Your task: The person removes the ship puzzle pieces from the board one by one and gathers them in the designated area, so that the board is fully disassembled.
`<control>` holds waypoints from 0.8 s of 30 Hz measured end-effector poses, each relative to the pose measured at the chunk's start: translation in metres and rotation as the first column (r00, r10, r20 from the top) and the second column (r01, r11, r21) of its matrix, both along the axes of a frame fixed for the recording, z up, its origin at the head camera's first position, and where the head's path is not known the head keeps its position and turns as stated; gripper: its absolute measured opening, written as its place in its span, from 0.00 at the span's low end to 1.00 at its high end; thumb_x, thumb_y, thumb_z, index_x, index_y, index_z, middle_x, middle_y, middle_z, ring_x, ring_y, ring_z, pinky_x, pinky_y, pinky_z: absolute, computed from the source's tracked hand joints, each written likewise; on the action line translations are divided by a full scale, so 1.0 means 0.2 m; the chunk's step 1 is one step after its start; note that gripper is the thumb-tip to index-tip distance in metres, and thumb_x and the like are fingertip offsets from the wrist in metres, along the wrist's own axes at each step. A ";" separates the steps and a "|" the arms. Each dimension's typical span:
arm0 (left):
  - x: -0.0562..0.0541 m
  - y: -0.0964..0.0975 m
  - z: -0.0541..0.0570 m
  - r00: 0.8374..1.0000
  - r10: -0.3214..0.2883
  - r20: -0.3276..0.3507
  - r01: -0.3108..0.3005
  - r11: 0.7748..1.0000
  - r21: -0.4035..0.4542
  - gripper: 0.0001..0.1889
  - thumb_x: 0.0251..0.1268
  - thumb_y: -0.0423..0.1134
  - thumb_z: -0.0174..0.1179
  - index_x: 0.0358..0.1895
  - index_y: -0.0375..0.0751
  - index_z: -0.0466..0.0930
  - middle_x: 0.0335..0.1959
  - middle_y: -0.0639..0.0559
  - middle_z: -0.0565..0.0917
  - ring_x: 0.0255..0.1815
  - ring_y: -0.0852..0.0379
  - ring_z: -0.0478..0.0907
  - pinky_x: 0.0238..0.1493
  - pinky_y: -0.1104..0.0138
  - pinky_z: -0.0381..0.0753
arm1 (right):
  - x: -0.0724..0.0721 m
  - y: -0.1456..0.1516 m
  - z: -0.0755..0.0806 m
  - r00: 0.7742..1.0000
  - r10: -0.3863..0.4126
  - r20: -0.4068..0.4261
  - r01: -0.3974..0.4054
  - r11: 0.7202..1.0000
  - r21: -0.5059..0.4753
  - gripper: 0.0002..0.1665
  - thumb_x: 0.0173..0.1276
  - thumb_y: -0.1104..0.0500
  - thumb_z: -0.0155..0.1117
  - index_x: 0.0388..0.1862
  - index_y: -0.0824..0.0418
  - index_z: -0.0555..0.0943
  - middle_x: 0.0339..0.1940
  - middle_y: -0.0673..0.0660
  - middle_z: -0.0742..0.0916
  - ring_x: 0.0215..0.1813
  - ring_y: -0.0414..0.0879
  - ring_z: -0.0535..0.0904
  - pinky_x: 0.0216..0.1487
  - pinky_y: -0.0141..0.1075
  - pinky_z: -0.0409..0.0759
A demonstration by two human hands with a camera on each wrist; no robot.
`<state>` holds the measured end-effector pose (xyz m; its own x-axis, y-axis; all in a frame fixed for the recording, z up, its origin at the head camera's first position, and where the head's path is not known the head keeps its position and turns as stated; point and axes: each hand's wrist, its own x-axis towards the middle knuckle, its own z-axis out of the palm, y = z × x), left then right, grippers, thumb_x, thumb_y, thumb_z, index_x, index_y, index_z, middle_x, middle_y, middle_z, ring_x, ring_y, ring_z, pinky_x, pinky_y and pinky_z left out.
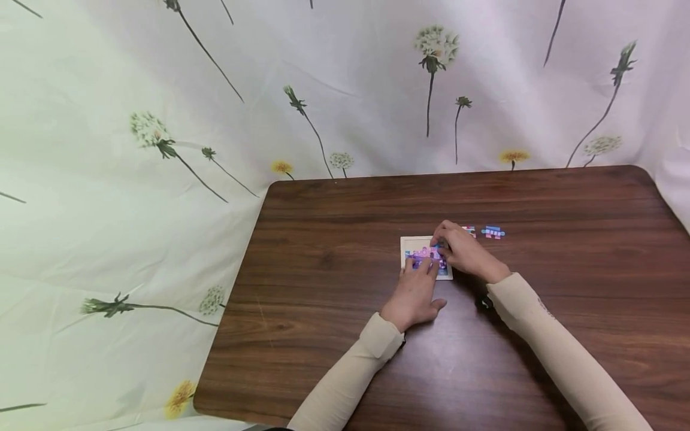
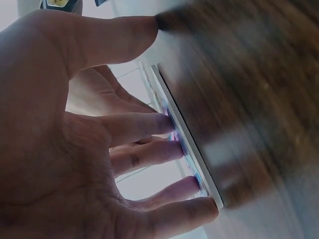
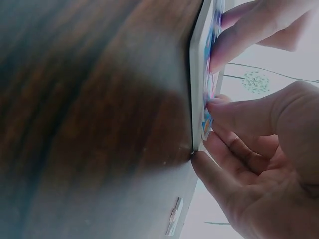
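A small jigsaw puzzle [image 1: 417,256] in purple, pink and blue lies in a pale square tray [image 1: 412,242] on the table. My left hand [image 1: 414,294] rests fingertips on the assembled pieces near the tray's front edge, its thumb held out to the side. At the tray's right side, my right hand [image 1: 466,251] pinches a blue puzzle piece [image 3: 207,119] between thumb and fingers, low against the puzzle. One right finger touches the tray's corner in the right wrist view. The fingers hide much of the picture and most of the pinched piece.
Two loose puzzle pieces lie on the table beyond the right hand: one blue and pink piece [image 1: 493,232], and another piece [image 1: 470,230] partly hidden by that hand. The brown wooden table [image 1: 323,239] meets a white flowered curtain [image 1: 366,90] at its far and left edges.
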<state>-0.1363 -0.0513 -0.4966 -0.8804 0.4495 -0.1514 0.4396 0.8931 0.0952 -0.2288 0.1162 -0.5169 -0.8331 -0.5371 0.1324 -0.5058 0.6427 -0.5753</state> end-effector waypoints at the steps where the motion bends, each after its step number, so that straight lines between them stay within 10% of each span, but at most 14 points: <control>1: 0.00 0.00 0.00 1.000 0.001 -0.001 -0.001 1.000 -0.001 0.42 0.66 0.61 0.66 0.78 0.44 0.67 0.75 0.50 0.71 0.72 0.40 0.68 0.69 0.51 0.77 | 0.00 0.00 0.00 1.000 -0.002 0.001 0.002 1.000 -0.004 0.10 0.68 0.75 0.64 0.43 0.66 0.85 0.51 0.64 0.83 0.50 0.57 0.81 0.53 0.52 0.80; 24: 0.01 0.00 -0.01 1.000 -0.013 -0.018 0.012 1.000 -0.016 0.42 0.66 0.62 0.66 0.77 0.44 0.68 0.71 0.50 0.73 0.70 0.41 0.69 0.69 0.52 0.76 | -0.02 0.06 0.03 0.999 0.028 -0.016 -0.029 0.992 -0.122 0.14 0.68 0.76 0.65 0.51 0.67 0.83 0.44 0.62 0.89 0.45 0.55 0.87 0.50 0.52 0.87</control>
<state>-0.1343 -0.0511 -0.4984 -0.8774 0.4581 -0.1423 0.4523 0.8889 0.0727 -0.2332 0.1276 -0.5106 -0.8151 -0.5397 0.2104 -0.5317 0.5531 -0.6414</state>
